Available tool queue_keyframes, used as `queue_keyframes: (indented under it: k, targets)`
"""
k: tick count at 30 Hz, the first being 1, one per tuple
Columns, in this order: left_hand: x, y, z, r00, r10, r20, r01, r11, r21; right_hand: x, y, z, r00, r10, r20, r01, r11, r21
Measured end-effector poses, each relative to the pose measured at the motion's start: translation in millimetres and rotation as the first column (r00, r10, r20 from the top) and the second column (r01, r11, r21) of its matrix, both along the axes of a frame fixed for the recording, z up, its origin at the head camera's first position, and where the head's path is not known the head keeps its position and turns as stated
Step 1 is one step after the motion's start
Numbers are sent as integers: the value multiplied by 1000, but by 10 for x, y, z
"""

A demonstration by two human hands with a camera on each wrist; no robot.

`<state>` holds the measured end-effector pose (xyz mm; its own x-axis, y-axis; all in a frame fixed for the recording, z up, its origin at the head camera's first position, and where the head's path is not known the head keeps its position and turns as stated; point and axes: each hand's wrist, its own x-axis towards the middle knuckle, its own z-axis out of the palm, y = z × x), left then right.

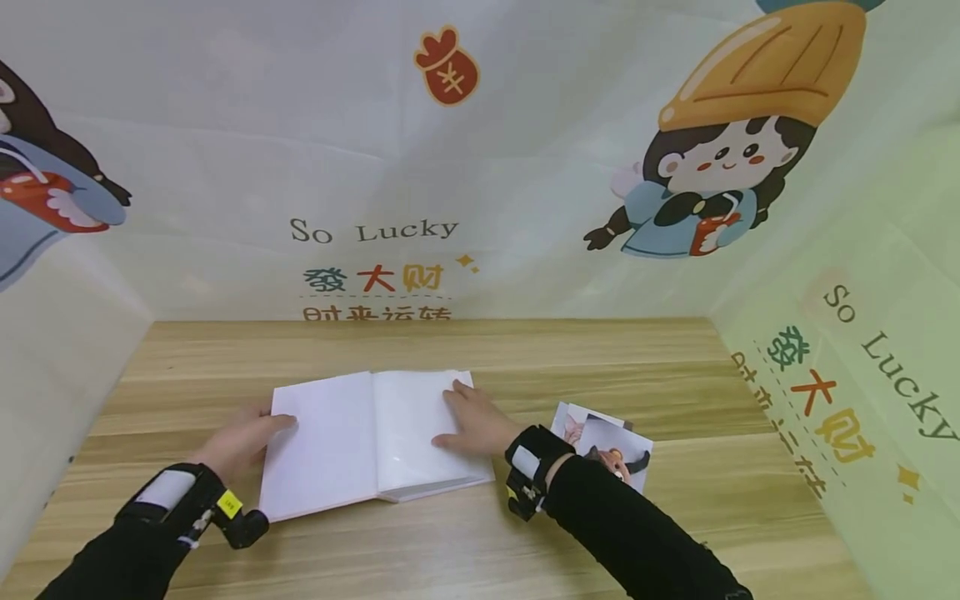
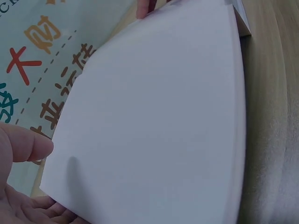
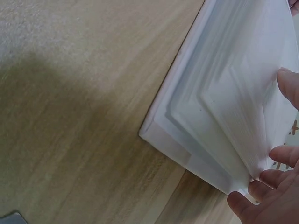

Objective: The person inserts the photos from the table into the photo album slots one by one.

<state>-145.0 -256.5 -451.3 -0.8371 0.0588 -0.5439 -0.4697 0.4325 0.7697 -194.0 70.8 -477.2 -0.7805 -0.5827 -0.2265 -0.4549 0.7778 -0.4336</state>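
Observation:
A white photo album (image 1: 322, 450) lies open on the table. My left hand (image 1: 243, 437) grips the outer edge of its plain left-hand side, thumb on top and fingers underneath, as the left wrist view shows. The right-hand side carries a stack of clear plastic sleeves (image 3: 224, 116), slightly fanned along the edge. My right hand (image 1: 476, 421) touches that stack at its outer edge. In the right wrist view, its thumb (image 3: 289, 86) lies over the top sleeve and the fingertips (image 3: 240, 203) rest along the sleeve edges.
Overlapping photo prints (image 1: 603, 429) lie right of the album, partly covered by my right forearm. The wood-grain table (image 1: 585, 354) is walled in at the back and sides by a printed cloth (image 1: 517, 208). Both wrists wear black straps with small cameras.

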Motion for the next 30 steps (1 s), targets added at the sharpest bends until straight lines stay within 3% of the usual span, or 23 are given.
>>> queue_keyframes:
  k: [8,13,20,27,30]
  targets:
    - [20,142,-85,997,74,36,-73,996,-42,43,5,11,1000,-4,20,4,1000,-11]
    - [0,283,-69,993,114,11,-112,984,-139,48,15,3,1000,-9,29,9,1000,-17]
    - [-39,490,-52,997,78,-26,-83,940,-330,56,16,-25,1000,-4,5,4,1000,-6]
    - [-83,759,-80,993,46,-107,-88,896,-435,71,24,-37,1000,-25,17,26,1000,-17]
    - [-116,902,-80,988,41,-147,-102,894,-437,59,79,-34,998,-55,17,56,997,-47]
